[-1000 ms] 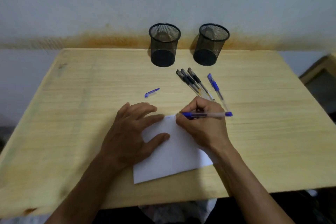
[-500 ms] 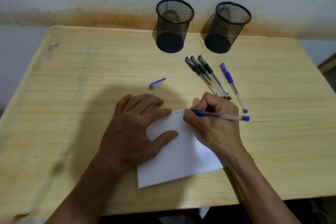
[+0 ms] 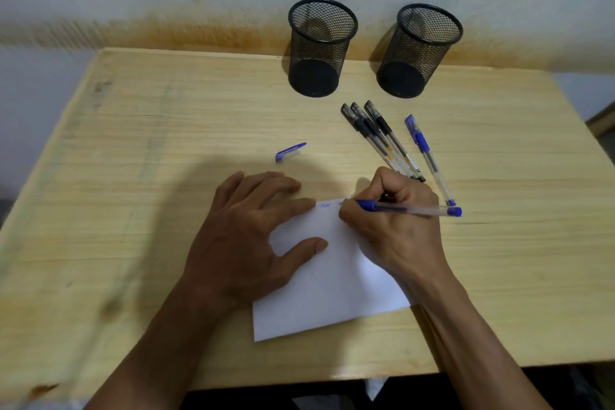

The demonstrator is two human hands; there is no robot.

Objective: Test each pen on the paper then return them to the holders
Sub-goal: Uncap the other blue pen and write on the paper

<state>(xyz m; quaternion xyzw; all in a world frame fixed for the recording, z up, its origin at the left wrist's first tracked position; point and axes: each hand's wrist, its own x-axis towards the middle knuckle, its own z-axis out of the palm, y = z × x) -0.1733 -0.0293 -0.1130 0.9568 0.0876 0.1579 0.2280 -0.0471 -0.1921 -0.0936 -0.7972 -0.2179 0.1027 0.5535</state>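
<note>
My right hand (image 3: pixel 396 223) grips an uncapped blue pen (image 3: pixel 412 209), its tip on the top edge of the white paper (image 3: pixel 326 289), where small blue scribbles show. My left hand (image 3: pixel 253 243) lies flat on the paper's left part, fingers spread. The pen's blue cap (image 3: pixel 290 152) rests on the table beyond my left hand. Three black capped pens (image 3: pixel 376 133) lie side by side, with a blue capped pen (image 3: pixel 427 156) to their right. Two black mesh holders (image 3: pixel 321 46) (image 3: pixel 417 50) stand at the back and look empty.
The wooden table (image 3: pixel 133 176) reaches a stained wall at the back. Its front edge runs just below the paper. A piece of wooden furniture (image 3: pixel 604 116) shows at the far right edge.
The view has dropped and shifted, so the holders now sit lower in the frame. My right hand has moved the pen tip rightward along the paper's top edge, leaving more blue marks. My left hand stays put.
</note>
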